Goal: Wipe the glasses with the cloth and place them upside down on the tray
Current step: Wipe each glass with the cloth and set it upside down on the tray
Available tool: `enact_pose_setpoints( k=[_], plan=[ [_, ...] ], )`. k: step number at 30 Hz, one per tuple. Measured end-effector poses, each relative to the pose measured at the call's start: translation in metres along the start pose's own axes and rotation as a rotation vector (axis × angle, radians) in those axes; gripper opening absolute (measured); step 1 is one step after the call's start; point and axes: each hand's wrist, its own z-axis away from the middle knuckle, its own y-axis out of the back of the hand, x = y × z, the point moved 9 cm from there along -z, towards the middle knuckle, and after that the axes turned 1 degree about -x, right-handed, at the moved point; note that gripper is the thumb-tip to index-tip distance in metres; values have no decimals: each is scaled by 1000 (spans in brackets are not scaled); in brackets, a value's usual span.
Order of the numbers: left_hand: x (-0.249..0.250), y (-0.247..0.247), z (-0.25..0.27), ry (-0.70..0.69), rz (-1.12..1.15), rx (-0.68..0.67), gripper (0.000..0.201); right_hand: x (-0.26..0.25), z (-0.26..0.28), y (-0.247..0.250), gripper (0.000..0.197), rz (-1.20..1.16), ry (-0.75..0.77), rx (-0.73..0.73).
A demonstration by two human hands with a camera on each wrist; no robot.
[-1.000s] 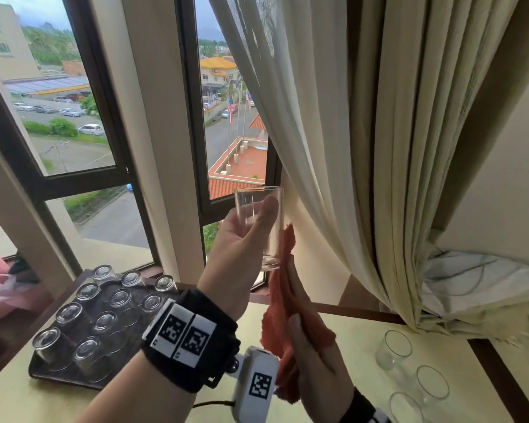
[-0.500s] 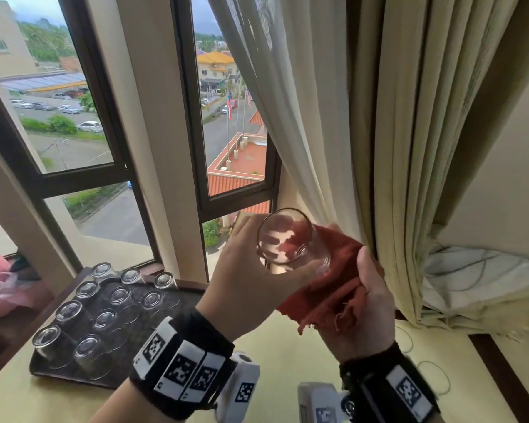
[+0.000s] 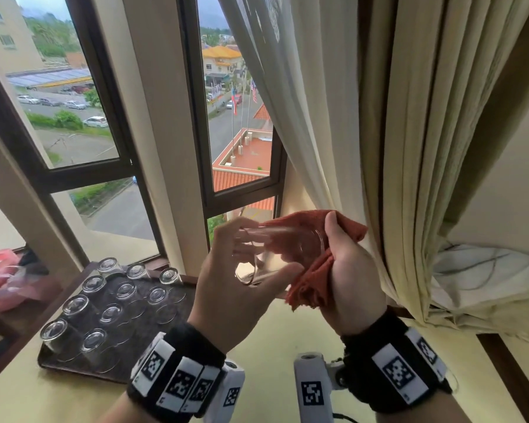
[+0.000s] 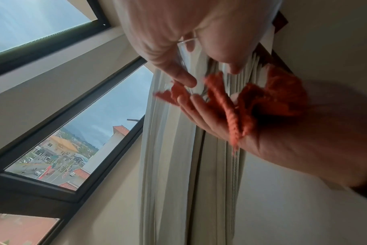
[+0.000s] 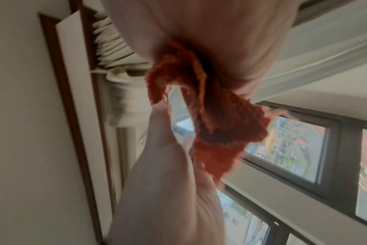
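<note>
A clear glass [image 3: 275, 254] lies on its side in mid-air above the table, its mouth toward the left. My left hand [image 3: 239, 279] grips it near the rim, thumb below and fingers above. My right hand [image 3: 345, 270] holds the orange-red cloth [image 3: 306, 239] wrapped round the glass's base end. In the left wrist view the glass [image 4: 189, 66] shows between my fingers, with the cloth [image 4: 262, 102] bunched in the other palm. The right wrist view shows the cloth [image 5: 210, 116] hanging from my hand. The dark tray [image 3: 153, 337] at lower left carries several upturned glasses [image 3: 74, 306].
A cream curtain [image 3: 394, 132] hangs close behind and to the right of my hands. Window frames [image 3: 196, 117] stand behind the yellow table [image 3: 272, 346]. A pink bag [image 3: 0, 276] lies at the far left.
The glass went from upright to lying on its side, mouth turned left. My right hand brought the cloth up and wrapped it round the glass's base.
</note>
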Motion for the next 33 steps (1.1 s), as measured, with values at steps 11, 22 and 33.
enact_pose_setpoints(
  k=[11,22,33],
  plan=[
    [-8,1,-2,135,70,54,46,-16,21,-15,38,386,489,-24],
    [-19,-1,-10,173,52,66,46,23,19,-3,62,62,90,13],
    [-20,-12,1,193,107,29,55,-15,-3,10,64,115,182,57]
  ],
)
